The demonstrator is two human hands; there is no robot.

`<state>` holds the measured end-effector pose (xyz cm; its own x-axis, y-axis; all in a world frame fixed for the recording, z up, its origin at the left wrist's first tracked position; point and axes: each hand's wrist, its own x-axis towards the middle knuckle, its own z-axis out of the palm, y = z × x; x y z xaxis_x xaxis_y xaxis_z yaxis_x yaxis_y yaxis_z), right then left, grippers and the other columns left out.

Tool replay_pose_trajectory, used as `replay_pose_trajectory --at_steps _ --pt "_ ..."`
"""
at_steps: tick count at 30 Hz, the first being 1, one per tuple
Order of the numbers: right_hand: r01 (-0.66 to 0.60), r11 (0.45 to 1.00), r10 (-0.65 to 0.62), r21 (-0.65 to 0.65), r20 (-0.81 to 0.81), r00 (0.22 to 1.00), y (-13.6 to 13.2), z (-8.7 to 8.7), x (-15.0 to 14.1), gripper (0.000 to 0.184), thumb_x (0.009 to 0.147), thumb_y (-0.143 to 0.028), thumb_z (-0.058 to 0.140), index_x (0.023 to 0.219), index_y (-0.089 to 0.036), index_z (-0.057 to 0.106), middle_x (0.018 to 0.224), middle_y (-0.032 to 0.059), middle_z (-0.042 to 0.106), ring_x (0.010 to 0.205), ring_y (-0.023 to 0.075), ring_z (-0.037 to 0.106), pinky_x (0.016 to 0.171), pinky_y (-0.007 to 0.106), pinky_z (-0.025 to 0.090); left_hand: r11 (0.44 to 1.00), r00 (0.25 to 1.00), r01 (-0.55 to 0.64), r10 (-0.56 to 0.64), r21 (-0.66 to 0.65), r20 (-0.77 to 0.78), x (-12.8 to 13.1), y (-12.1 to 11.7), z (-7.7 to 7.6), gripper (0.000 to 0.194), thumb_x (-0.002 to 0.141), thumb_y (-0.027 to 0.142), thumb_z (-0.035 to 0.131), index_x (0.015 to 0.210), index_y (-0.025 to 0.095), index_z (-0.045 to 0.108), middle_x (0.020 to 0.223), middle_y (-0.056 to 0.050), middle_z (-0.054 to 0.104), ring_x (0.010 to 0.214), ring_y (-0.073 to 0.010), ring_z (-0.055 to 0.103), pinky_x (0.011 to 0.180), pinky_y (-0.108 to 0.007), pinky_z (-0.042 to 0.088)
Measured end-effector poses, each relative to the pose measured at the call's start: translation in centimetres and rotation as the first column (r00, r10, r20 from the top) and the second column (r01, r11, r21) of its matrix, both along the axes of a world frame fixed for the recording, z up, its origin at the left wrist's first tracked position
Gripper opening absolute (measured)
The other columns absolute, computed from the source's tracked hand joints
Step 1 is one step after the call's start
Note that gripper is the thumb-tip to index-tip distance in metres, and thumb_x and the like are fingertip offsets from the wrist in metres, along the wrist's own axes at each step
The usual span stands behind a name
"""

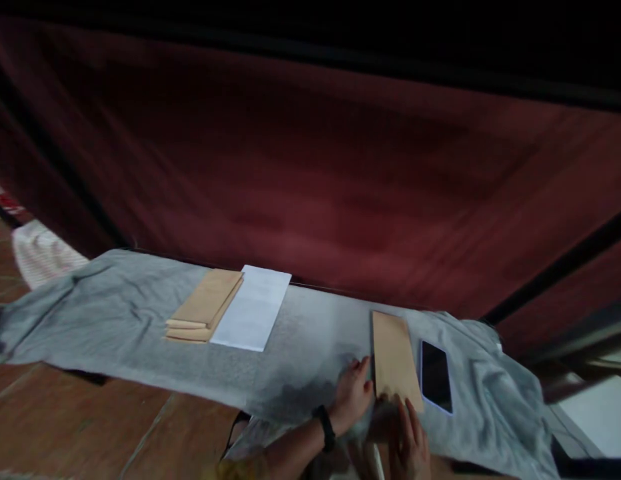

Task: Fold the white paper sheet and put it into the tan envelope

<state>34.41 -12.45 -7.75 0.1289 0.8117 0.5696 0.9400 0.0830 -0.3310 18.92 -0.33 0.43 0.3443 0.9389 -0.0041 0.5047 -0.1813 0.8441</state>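
A brown paper envelope [396, 357] lies flat on the grey cloth, its long side running away from me. My left hand [353, 397], with a black band on the wrist, is at the envelope's left edge near its lower corner. Its fingers are apart and loosely bent, and nothing shows in them. At the near end of the envelope is my right hand [413, 440], fingers stretched out and the tips at or just over the paper's edge. Whether they press on it I cannot tell. Close by on the right lies a dark-screened phone [436, 377].
Farther left, a stack of brown envelopes [205, 300] lies beside a sheet of white paper [253, 308]. The grey cloth [140, 353] covers a long, narrow surface against a dark red panel [310, 220]. Tiled floor [100, 427] shows below at left.
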Motion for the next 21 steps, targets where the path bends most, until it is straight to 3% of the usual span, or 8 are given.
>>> replay_pose_trajectory --at_steps 2,4,6,9,11,14,17,21 --pt "-0.034 0.999 0.034 0.014 -0.008 0.999 1.0 -0.2 -1.1 0.068 0.1 -0.028 0.037 0.163 -0.035 0.014 0.147 0.0172 0.051 0.116 0.0401 0.063 0.084 0.057 0.058 0.993 0.996 -0.032 0.04 0.114 -0.074 -3.8 0.4 0.2 0.058 0.085 0.012 0.053 0.143 0.017 0.057 0.137 -0.015 0.064 0.13 -0.0293 0.057 0.115 -0.043 0.042" --pt "-0.088 0.996 0.088 0.026 -0.013 0.996 2.2 -0.5 -2.9 0.071 0.1 -0.025 0.035 0.164 -0.036 0.008 0.149 0.0161 0.05 0.122 0.04 0.061 0.089 0.058 0.056 0.953 0.959 -0.131 0.192 0.273 -0.209 -8.8 1.1 0.3 0.057 0.089 0.015 0.048 0.146 0.019 0.054 0.142 -0.014 0.061 0.132 -0.0279 0.055 0.115 -0.044 0.041" --pt "-0.129 0.991 0.129 0.032 0.018 0.992 3.6 -1.0 -4.8 0.073 0.099 -0.023 0.037 0.164 -0.038 0.005 0.15 0.0147 0.05 0.126 0.0387 0.059 0.092 0.058 0.056 0.871 0.855 -0.253 0.405 0.421 -0.324 -14.0 2.1 0.2 0.055 0.096 0.022 0.042 0.15 0.016 0.049 0.151 -0.015 0.053 0.142 -0.0303 0.046 0.118 -0.049 0.036" --pt "-0.186 0.982 0.182 0.03 0.111 0.977 5.5 -2.2 -7.2 0.074 0.099 -0.024 0.042 0.164 -0.038 0.009 0.147 0.0133 0.055 0.124 0.0364 0.061 0.095 0.057 0.053 0.754 0.628 -0.362 0.632 0.549 -0.454 -20.7 3.2 -0.4 0.06 0.099 0.035 0.041 0.152 0.006 0.044 0.159 -0.024 0.041 0.15 -0.0383 0.033 0.12 -0.061 0.028" --pt "-0.169 0.985 0.162 0.024 0.163 0.973 6.3 -3.1 -8.4 0.07 0.099 -0.027 0.043 0.164 -0.033 0.018 0.145 0.0135 0.059 0.124 0.0359 0.061 0.101 0.059 0.048 0.756 0.538 -0.357 0.646 0.548 -0.541 -23.3 3.5 -1.0 0.062 0.099 0.043 0.042 0.149 0.004 0.048 0.156 -0.027 0.044 0.148 -0.0406 0.036 0.118 -0.064 0.027" --pt "-0.083 0.996 0.076 0.024 0.225 0.971 6.6 -3.7 -9.4 0.059 0.099 -0.031 0.041 0.158 -0.024 0.039 0.142 0.0138 0.062 0.125 0.0341 0.061 0.108 0.058 0.039 0.806 0.491 -0.31 0.59 0.504 -0.641 -24.3 3.5 -1.4 0.056 0.101 0.042 0.042 0.142 0.006 0.056 0.149 -0.026 0.052 0.141 -0.0393 0.048 0.116 -0.061 0.032" --pt "-0.034 0.999 0.031 0.008 0.264 0.964 6.3 -3.3 -9.9 0.052 0.099 -0.032 0.038 0.146 -0.021 0.056 0.14 0.0119 0.064 0.125 0.0302 0.06 0.11 0.052 0.037 0.82 0.459 -0.287 0.571 0.495 -0.68 -23.5 3.5 -0.9 0.048 0.101 0.032 0.043 0.137 0.005 0.06 0.143 -0.027 0.058 0.134 -0.0391 0.054 0.112 -0.058 0.037" --pt "0.037 0.999 -0.03 -0.024 0.271 0.962 6.0 -2.1 -10.6 0.049 0.099 -0.027 0.038 0.143 -0.021 0.06 0.141 0.012 0.064 0.125 0.0291 0.06 0.11 0.05 0.036 0.834 0.452 -0.243 0.549 0.496 -0.703 -22.3 3.5 0.7 0.039 0.099 0.023 0.045 0.127 0.005 0.066 0.131 -0.027 0.065 0.122 -0.0372 0.062 0.105 -0.053 0.044"
